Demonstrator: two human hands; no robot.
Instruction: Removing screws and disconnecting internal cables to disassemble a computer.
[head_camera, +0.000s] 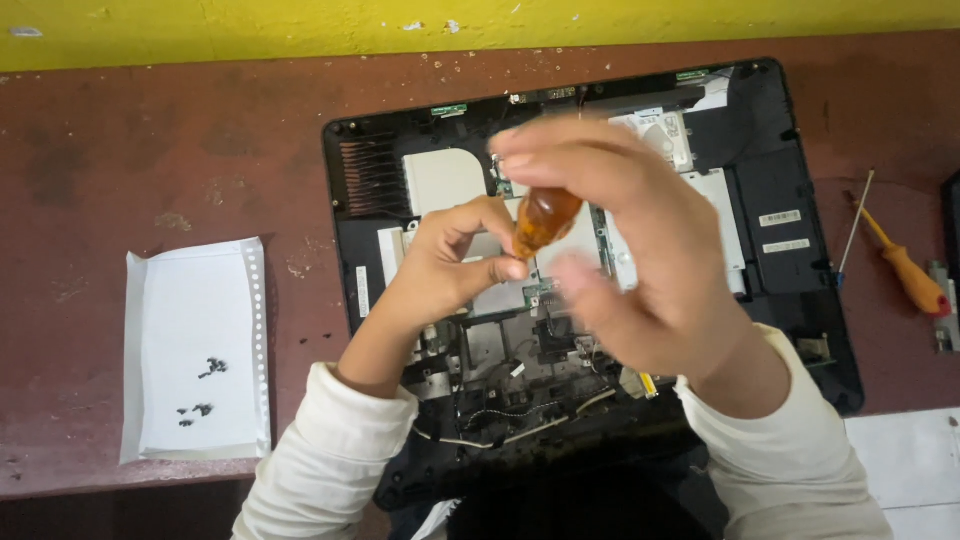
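Opened laptop base (770, 200) on desk (150, 150), cover off, boards exposed. Right hand (640, 250) fingers pinch amber screwdriver handle (545, 220) above its middle; left hand (450, 265) fingers pinch the shaft below. Several removed screws (205, 390) on paper sheet (190, 300) left of base; further disassembly likely remains.

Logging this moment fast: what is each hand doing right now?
Left hand: fingers pinched shut near the screwdriver's shaft; whether it holds anything cannot be told.
Right hand: closed on the amber screwdriver handle.
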